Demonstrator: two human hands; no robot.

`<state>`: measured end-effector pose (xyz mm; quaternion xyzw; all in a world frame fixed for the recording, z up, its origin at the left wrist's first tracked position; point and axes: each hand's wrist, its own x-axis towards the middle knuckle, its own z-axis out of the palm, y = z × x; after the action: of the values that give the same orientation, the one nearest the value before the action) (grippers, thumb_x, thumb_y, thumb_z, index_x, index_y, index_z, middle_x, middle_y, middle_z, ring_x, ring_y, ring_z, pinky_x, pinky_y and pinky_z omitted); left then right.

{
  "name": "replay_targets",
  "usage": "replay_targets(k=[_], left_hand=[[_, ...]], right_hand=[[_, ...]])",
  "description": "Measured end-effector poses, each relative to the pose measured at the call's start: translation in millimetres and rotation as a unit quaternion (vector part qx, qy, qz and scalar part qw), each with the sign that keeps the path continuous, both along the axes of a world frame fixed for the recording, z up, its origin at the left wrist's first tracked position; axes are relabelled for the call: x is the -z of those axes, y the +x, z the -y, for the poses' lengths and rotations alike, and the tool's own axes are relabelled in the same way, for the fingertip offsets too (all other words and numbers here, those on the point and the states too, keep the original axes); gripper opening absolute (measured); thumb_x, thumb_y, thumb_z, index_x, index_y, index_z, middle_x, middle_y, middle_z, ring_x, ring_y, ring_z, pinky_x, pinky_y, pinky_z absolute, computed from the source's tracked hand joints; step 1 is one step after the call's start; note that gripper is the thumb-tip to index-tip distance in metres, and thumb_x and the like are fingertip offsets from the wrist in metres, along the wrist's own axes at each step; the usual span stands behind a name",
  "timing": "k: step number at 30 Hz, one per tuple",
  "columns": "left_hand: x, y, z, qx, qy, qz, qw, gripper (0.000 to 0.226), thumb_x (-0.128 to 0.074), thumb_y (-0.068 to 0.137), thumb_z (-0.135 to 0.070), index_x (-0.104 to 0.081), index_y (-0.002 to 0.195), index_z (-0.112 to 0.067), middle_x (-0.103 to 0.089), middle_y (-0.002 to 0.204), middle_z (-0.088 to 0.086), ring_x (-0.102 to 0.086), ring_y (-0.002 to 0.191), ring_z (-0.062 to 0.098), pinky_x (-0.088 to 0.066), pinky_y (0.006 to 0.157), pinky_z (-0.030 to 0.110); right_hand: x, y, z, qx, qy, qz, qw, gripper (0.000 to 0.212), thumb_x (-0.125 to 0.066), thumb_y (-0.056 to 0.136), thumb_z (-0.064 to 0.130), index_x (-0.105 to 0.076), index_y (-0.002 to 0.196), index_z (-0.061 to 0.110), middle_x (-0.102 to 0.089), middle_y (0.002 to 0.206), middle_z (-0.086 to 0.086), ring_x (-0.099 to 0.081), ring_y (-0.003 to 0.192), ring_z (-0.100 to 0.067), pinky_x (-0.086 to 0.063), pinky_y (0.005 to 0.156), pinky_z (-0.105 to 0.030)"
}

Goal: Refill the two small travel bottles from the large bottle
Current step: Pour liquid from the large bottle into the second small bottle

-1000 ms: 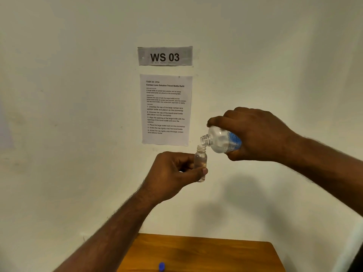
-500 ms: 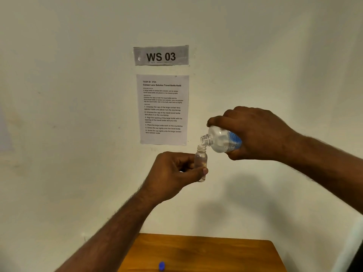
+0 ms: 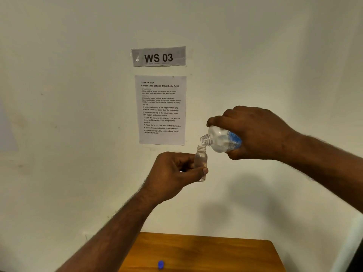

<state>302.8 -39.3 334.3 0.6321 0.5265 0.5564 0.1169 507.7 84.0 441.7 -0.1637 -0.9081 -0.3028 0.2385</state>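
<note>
Clear small bottle [image 3: 201, 163] upright, uncapped, pinched between thumb and fingers of left hand [image 3: 172, 173], held in air above wooden table [image 3: 206, 252]. Right hand [image 3: 261, 134] wrapped round large bottle [image 3: 222, 140], tipped, its mouth just above small bottle's neck. Risks: narrow neck, so slight misalignment or overtilt likely spills liquid; no support underneath, hands may waver. Blue cap [image 3: 160, 264] near table edge, could roll off.

Grey sign [image 3: 158, 56] on wall: is reading "WS 03".
White sheet [image 3: 160, 109] below it: is showing "TASK ID: 3724", heading "Contact Lens Solution Travel Bottle Refill", then numbered steps 1 to 6.
Large bottle's blue label [image 3: 233, 141]: print is staying too blurred to read.
</note>
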Motion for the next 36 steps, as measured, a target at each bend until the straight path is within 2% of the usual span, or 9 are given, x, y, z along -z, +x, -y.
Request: replay_targets(k=[10,15,18,21,24,27,31,33,36], left_hand=[[6,17,-6,-0.008,0.003,-0.007,1.0,0.009,-0.082,0.086,-0.027,-0.083,0.095,-0.027,-0.08,0.08,-0.007,-0.077,0.075,0.012,-0.064,0.077,0.028],[20,30,-10,-0.003,0.006,0.007,1.0,0.01,-0.082,0.086,-0.022,-0.083,0.096,-0.021,-0.081,0.081,-0.003,-0.078,0.075,0.012,-0.062,0.073,0.022],[32,38,-12,-0.014,-0.004,0.021,1.0,0.013,-0.082,0.086,-0.022,-0.083,0.099,-0.02,-0.081,0.083,0.002,-0.078,0.078,0.019,-0.064,0.079,0.036],[53,44,-15,-0.024,-0.028,0.036,0.999,0.017,-0.082,0.086,-0.023,-0.083,0.101,-0.019,-0.081,0.085,0.002,-0.078,0.08,0.021,-0.064,0.081,0.041],[79,48,-14,-0.034,-0.049,0.063,0.996,0.018,-0.083,0.084,-0.022,-0.083,0.102,-0.02,-0.082,0.088,0.001,-0.078,0.083,0.022,-0.063,0.082,0.04],[110,51,-14,-0.038,-0.078,0.098,0.991,0.021,-0.085,0.082,-0.019,-0.083,0.103,-0.02,-0.082,0.095,-0.003,-0.079,0.091,0.017,-0.064,0.085,0.037],[158,49,-14,-0.067,-0.137,0.136,0.979,0.023,-0.089,0.077,-0.018,-0.082,0.099,-0.017,-0.079,0.097,0.002,-0.076,0.092,0.023,-0.064,0.084,0.043],[184,47,-13,-0.077,-0.171,0.143,0.972,0.022,-0.09,0.076,-0.015,-0.082,0.097,-0.018,-0.077,0.094,0.004,-0.074,0.091,0.027,-0.062,0.081,0.044],[227,46,-14,-0.075,-0.221,0.148,0.961,0.022,-0.09,0.075,-0.012,-0.081,0.095,-0.017,-0.076,0.09,0.0,-0.072,0.084,0.018,-0.059,0.073,0.032]], right_hand=[[16,19,-5,-0.013,-0.061,-0.03,0.998,0.075,-0.074,0.064,0.047,-0.041,0.131,0.041,-0.061,0.103,0.013,-0.057,0.089,-0.017,-0.054,0.066,-0.036],[47,28,-11,-0.037,-0.172,-0.09,0.98,0.072,-0.075,0.064,0.051,-0.042,0.128,0.046,-0.061,0.103,0.016,-0.056,0.089,-0.013,-0.054,0.074,-0.037],[78,33,-16,-0.074,-0.263,-0.139,0.952,0.073,-0.078,0.062,0.053,-0.045,0.127,0.046,-0.063,0.104,0.018,-0.057,0.084,-0.006,-0.05,0.074,-0.023],[116,36,-19,-0.098,-0.332,-0.169,0.923,0.077,-0.08,0.062,0.058,-0.046,0.129,0.044,-0.06,0.114,0.021,-0.059,0.091,-0.005,-0.045,0.075,-0.012],[157,41,-20,-0.122,-0.42,-0.217,0.873,0.076,-0.086,0.063,0.053,-0.049,0.129,0.041,-0.055,0.121,0.019,-0.059,0.102,-0.006,-0.051,0.074,-0.015],[198,45,-18,-0.132,-0.497,-0.252,0.82,0.077,-0.087,0.063,0.054,-0.047,0.128,0.045,-0.055,0.123,0.021,-0.056,0.109,0.0,-0.05,0.074,-0.008],[250,46,-19,-0.112,-0.586,-0.287,0.75,0.082,-0.086,0.06,0.057,-0.048,0.131,0.041,-0.058,0.124,0.021,-0.057,0.107,0.009,-0.049,0.068,-0.005],[274,48,-23,-0.087,-0.604,-0.291,0.737,0.085,-0.084,0.058,0.063,-0.047,0.131,0.042,-0.058,0.125,0.019,-0.057,0.108,0.006,-0.05,0.069,-0.006],[309,46,-31,-0.047,-0.623,-0.275,0.73,0.086,-0.081,0.057,0.067,-0.045,0.132,0.045,-0.057,0.125,0.021,-0.059,0.109,-0.004,-0.051,0.073,-0.008]])
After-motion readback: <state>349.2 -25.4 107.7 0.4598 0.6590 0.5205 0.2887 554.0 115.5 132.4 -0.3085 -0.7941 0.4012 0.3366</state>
